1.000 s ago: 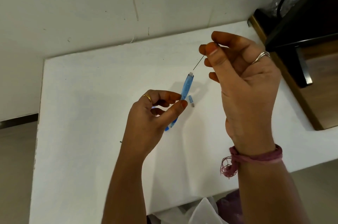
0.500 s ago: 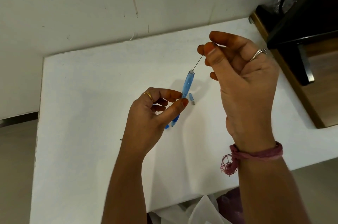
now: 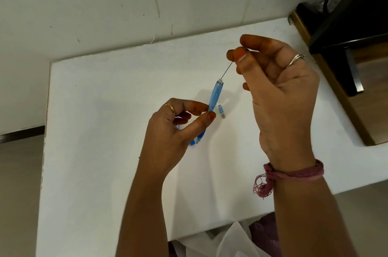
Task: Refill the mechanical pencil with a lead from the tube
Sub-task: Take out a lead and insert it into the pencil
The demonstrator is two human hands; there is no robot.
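Observation:
My left hand [image 3: 174,128] pinches a translucent blue mechanical pencil [image 3: 214,97] between thumb and forefinger, its open rear end pointing up and away over the white table [image 3: 100,122]. A thin dark lead [image 3: 226,71] runs from that rear opening up to my right hand [image 3: 279,92], whose thumb and forefinger pinch its upper end. The lead's lower tip sits at or just inside the pencil's white end. A small blue cap piece [image 3: 221,110] lies on the table just right of the pencil. Another blue piece [image 3: 192,142] shows below my left hand, mostly hidden.
A pale wall stands behind the table. A dark stand with a black cable [image 3: 344,32] sits on a wooden surface [image 3: 369,97] at the right. White and pink cloth [image 3: 237,240] lies beyond the table's near edge.
The lead's lower tip has come down to the pencil's rear opening, and less of it shows between the pencil and my right fingers. My left hand keeps its hold.

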